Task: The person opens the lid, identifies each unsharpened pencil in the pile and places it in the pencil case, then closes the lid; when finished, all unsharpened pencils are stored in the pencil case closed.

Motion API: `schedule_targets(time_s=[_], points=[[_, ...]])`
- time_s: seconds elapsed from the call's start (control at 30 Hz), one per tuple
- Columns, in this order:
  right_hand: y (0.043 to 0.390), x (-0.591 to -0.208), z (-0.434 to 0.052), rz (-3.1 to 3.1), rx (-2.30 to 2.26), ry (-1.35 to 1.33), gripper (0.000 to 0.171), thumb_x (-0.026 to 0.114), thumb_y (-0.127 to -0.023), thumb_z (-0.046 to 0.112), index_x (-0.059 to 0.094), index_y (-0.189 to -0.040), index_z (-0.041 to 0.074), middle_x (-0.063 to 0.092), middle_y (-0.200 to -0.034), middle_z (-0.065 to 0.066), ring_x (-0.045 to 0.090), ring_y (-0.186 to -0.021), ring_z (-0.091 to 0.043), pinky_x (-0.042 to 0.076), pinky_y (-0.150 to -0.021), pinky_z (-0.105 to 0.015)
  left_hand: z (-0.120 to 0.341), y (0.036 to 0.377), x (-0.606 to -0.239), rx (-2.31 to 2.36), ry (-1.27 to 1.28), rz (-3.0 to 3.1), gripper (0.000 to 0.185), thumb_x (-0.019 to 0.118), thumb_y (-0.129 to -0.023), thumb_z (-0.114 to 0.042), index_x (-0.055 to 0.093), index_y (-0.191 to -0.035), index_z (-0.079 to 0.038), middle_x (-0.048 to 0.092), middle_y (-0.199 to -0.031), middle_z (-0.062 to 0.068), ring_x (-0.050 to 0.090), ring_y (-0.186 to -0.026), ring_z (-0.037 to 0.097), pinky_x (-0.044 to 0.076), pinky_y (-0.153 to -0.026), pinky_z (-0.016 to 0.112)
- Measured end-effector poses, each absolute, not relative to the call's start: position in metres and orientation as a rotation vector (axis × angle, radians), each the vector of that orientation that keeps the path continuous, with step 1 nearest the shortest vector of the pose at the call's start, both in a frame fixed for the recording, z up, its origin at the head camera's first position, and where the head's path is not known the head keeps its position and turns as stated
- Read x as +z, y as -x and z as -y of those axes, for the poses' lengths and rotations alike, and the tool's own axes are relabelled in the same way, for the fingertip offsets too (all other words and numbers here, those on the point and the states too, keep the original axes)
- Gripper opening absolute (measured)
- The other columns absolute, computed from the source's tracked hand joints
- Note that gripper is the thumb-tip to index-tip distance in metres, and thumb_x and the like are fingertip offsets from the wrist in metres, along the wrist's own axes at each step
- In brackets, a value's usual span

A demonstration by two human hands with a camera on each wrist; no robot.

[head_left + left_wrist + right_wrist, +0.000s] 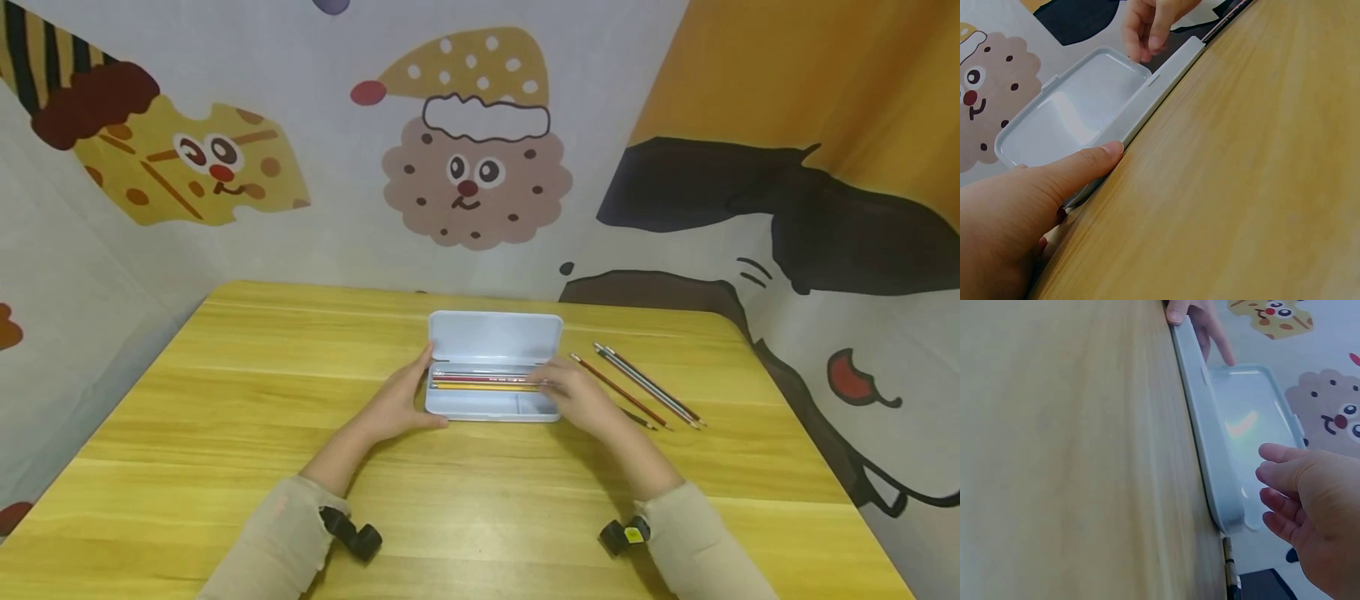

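Left fingers: your left hand (396, 406) lies along the left end of the pencil case (491, 406), thumb (1088, 164) pressed against its front edge and the other fingers stretched up the far side of that end; nothing is gripped, the fingers stay fairly straight.
Right fingers: your right hand (579, 398) hovers over the right end of the case's tray, fingers loosely bent and slightly spread; from the right wrist view they hold nothing, though whether the tips touch the pencils inside cannot be told.
Pencil case: pale blue-grey plastic, lying open in the middle of the table, its lid (495, 337) folded back flat away from you.
Inside the case: a few pencils (483, 382) lie lengthwise along the back of the tray, red and yellow ones among them; the front part is bare.
Loose pencils: three more pencils (647, 387) lie slanted on the table just right of the case, near your right hand.
Table: yellow wood-grain table (225, 400).
Surround: cartoon-printed cloth (472, 150) hangs behind and at both sides.
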State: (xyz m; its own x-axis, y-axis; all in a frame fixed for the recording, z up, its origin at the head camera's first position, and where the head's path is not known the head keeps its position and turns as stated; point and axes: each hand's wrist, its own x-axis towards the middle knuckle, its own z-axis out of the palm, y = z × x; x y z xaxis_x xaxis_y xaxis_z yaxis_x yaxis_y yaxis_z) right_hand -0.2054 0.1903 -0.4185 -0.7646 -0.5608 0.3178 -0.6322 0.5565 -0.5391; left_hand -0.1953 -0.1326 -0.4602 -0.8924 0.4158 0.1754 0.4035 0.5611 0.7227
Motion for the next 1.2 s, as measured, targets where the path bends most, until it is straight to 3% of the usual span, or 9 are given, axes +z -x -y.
schedule_targets(time_s=[0.17, 0.4, 0.67, 1.0, 1.2], points=[[0.193, -0.412, -0.205, 2.664, 1.023, -0.912, 0.023, 0.067, -0.086, -0.004, 0.071, -0.107, 0.005, 0.065, -0.113, -0.011, 0.056, -0.112, -0.033, 0.049, -0.090, -0.047, 0.132, 0.195, -0.460, 1.282, -0.727, -2.759, 0.129, 0.089, -0.065, -0.033, -0.002, -0.155, -0.016, 0.033, -0.151, 0.009, 0.024, -0.139, 0.034, 0.016, -0.113, 0.050], [0.181, -0.412, -0.229, 2.662, 1.023, -0.804, 0.024, 0.070, -0.084, -0.002, 0.071, -0.108, 0.002, 0.066, -0.103, -0.008, 0.061, -0.091, -0.021, 0.054, -0.077, -0.037, 0.133, 0.196, -0.462, 1.272, -0.729, -2.761, 0.128, 0.088, -0.066, -0.034, -0.002, -0.155, -0.018, 0.034, -0.151, 0.008, 0.024, -0.139, 0.032, 0.017, -0.113, 0.048], [0.169, -0.414, -0.252, 2.614, 0.948, -0.743, 0.023, 0.072, -0.082, -0.002, 0.072, -0.104, 0.006, 0.066, -0.099, -0.002, 0.060, -0.087, -0.016, 0.054, -0.075, -0.042, 0.132, 0.197, -0.462, 1.283, -0.757, -2.764, 0.129, 0.088, -0.065, -0.035, -0.001, -0.155, -0.015, 0.036, -0.149, 0.011, 0.026, -0.138, 0.034, 0.018, -0.112, 0.051], [0.152, -0.421, -0.265, 2.623, 0.938, -0.738, 0.026, 0.074, -0.080, -0.002, 0.072, -0.104, 0.008, 0.066, -0.102, 0.004, 0.061, -0.091, -0.014, 0.054, -0.079, -0.032, 0.132, 0.196, -0.461, 1.266, -0.723, -2.755, 0.129, 0.088, -0.066, -0.036, -0.003, -0.155, -0.018, 0.032, -0.151, 0.007, 0.023, -0.140, 0.032, 0.016, -0.113, 0.048], [0.154, -0.419, -0.265, 2.619, 0.961, -0.723, 0.025, 0.072, -0.085, 0.006, 0.069, -0.110, 0.005, 0.065, -0.106, -0.001, 0.060, -0.091, -0.018, 0.053, -0.079, -0.041, 0.132, 0.196, -0.461, 1.281, -0.735, -2.756, 0.129, 0.089, -0.065, -0.034, -0.003, -0.155, -0.017, 0.037, -0.149, 0.009, 0.025, -0.139, 0.032, 0.017, -0.113, 0.049]])
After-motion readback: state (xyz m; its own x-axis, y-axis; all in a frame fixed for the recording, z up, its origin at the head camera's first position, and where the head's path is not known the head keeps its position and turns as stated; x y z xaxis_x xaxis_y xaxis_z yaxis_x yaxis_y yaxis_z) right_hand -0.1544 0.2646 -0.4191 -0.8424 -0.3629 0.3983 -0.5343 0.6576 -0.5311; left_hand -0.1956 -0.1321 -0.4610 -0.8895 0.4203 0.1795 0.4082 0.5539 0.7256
